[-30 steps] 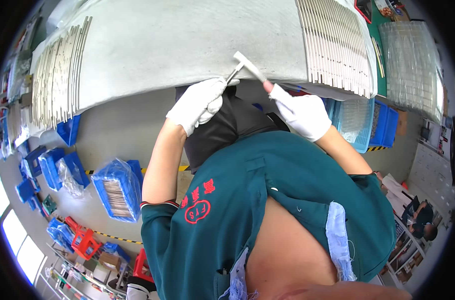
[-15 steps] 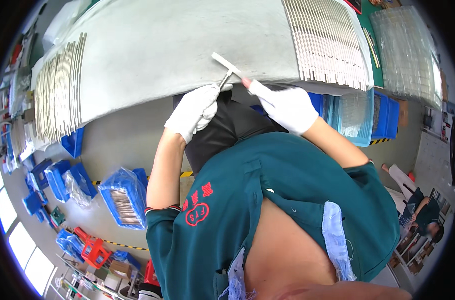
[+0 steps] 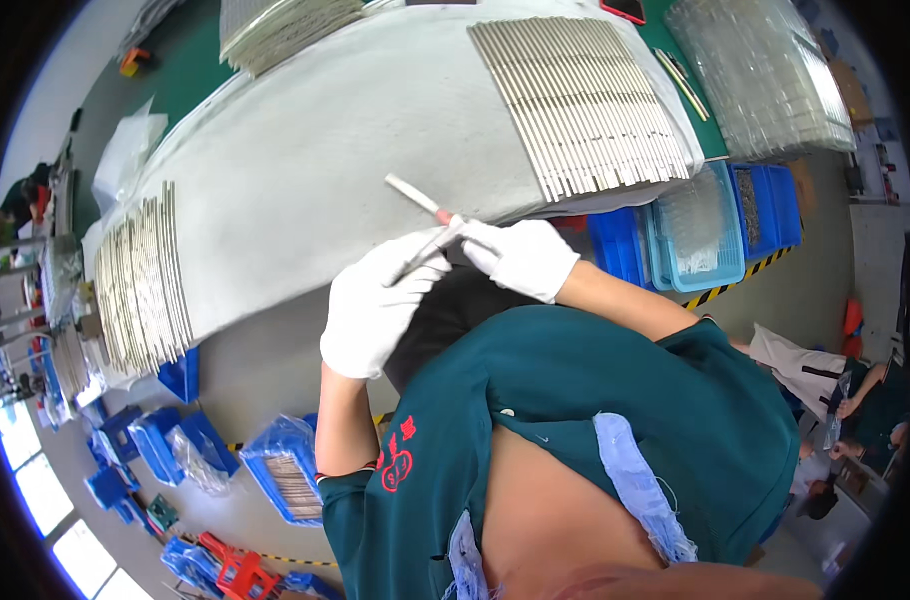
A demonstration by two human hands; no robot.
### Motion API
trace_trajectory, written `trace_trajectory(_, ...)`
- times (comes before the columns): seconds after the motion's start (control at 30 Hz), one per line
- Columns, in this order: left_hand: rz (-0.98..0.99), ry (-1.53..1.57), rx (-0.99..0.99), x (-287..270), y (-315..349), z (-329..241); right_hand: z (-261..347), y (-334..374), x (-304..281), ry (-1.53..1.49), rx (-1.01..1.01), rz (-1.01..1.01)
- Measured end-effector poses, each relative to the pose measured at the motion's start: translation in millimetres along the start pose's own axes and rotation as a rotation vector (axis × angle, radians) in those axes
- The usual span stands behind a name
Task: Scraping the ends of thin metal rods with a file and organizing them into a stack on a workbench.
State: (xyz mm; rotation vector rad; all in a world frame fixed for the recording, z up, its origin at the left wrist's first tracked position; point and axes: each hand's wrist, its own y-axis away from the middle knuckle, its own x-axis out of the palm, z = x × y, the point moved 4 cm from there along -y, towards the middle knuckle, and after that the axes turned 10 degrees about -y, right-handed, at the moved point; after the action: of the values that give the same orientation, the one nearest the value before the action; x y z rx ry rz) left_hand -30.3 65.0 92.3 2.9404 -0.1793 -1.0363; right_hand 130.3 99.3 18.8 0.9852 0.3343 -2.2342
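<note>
My left hand (image 3: 375, 305), in a white glove, is closed around a slim grey metal rod (image 3: 425, 252) slanting up to the right. My right hand (image 3: 530, 258) is gloved too, with a bare fingertip showing. It grips a slim white stick (image 3: 411, 194) that points up and left over the cloth's front edge. The two hands meet above my lap, and the near ends of stick and rod are partly hidden by the fingers. A row of slim metal rods (image 3: 585, 105) lies side by side right of the hands, and another row of rods (image 3: 140, 285) lies on the left.
A white cloth (image 3: 275, 190) covers the table. Clear plastic trays (image 3: 765, 80) are stacked at the far right. Blue bins (image 3: 620, 245) and a light-blue basket (image 3: 700, 265) stand below the right edge. A bin of rods (image 3: 285, 475) sits on the floor at left. People (image 3: 865, 410) are at lower right.
The view has shifted, so the table shows more of its far side. My right hand has come closer to my left, and the stick no longer crosses the rod's tip in a T.
</note>
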Motion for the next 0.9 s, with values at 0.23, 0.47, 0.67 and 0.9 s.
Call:
trace_trajectory(0.23,-0.024,-0.855,0.54,38,-49,-53,-6,-4,15,-0.117,0.028,0.062)
trace_trajectory(0.47,-0.06,-0.825,0.701,69,-91,-37,-1,2,11,-0.104,-0.037,0.003)
trace_trajectory(0.67,-0.18,-0.834,0.636,43,-85,-17,-3,-2,9,-0.097,-0.026,0.029)
trace_trajectory(0.9,-0.481,-1.307,-0.454,-130,-46,159,8,-4,-4,-0.518,0.281,0.157)
